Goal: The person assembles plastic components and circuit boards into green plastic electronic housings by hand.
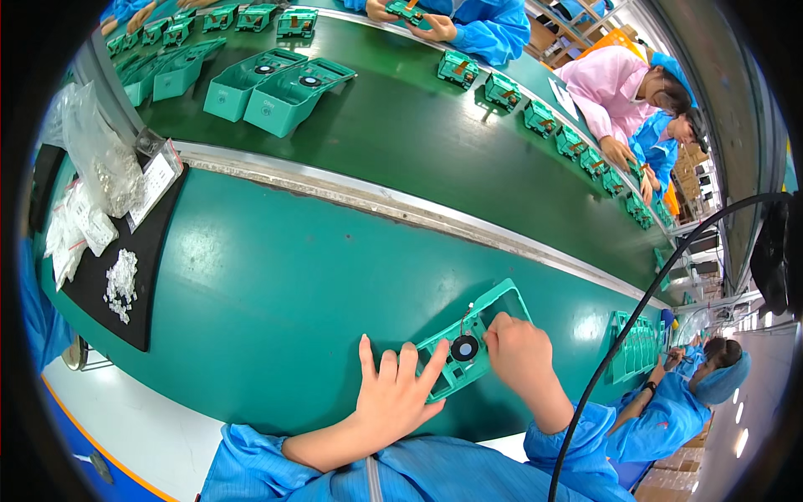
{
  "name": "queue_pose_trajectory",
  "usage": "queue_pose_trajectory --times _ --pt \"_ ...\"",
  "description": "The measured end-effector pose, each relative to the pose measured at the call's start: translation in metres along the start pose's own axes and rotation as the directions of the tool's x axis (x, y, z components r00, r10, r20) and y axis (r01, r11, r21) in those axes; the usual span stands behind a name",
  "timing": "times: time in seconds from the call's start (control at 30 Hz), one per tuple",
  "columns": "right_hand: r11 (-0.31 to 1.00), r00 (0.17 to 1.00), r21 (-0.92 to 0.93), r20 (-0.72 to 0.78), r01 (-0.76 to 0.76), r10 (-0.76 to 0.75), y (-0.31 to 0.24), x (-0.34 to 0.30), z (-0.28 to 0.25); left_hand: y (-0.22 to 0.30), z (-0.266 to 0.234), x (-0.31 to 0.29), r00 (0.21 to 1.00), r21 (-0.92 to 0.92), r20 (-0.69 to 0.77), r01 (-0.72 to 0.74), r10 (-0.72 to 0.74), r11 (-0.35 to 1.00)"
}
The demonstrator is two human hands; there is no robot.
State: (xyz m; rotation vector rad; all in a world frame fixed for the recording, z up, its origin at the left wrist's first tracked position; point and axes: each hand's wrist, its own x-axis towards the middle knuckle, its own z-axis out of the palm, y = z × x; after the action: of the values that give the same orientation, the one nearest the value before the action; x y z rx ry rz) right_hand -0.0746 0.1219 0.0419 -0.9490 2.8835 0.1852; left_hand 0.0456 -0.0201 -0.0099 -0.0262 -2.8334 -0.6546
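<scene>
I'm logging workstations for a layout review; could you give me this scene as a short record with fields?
Work surface: green table
In work: green plastic case with a round black part
Left hand: fingers spread, index finger on the case
Right hand: curled at the case's right side; anything inside is hidden
Left side: small white pieces on a black mat, near plastic bags
Beyond: dark green belt carrying more green cases
Co-workers: several, including one in pink
</scene>
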Motion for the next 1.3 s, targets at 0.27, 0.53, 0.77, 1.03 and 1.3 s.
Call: queue_pose_trajectory --times 0.27,0.53,0.77,1.03,1.3 --pt "0.999 0.998 0.013 0.056 -0.038 0.037 0.001 0.005 0.0 0.001 0.001 0.001 1.0 0.001 -0.007 -0.011 0.011 1.0" --pt "0.957 0.865 0.291 -0.477 -0.016 0.159 0.011 -0.012 -0.017 -0.003 -0.003 -0.004 1.0 0.03 0.021 0.007 -0.007 1.0" --pt "0.947 0.944 0.143 -0.208 0.287 -0.255 0.044 -0.051 -0.021 0.0 -0.002 0.008 0.997 -0.06 0.072 -0.031 0.035 0.998" --pt "0.994 0.89 0.108 -0.451 -0.023 0.07 0.087 -0.105 0.033 -0.01 -0.013 0.0 0.991 0.085 -0.13 -0.028 0.039 0.996" --pt "0.733 0.564 0.217 -0.512 -0.645 0.648 0.179 -0.15 0.073 -0.016 -0.004 -0.003 0.965 0.047 -0.167 -0.198 0.203 0.979"
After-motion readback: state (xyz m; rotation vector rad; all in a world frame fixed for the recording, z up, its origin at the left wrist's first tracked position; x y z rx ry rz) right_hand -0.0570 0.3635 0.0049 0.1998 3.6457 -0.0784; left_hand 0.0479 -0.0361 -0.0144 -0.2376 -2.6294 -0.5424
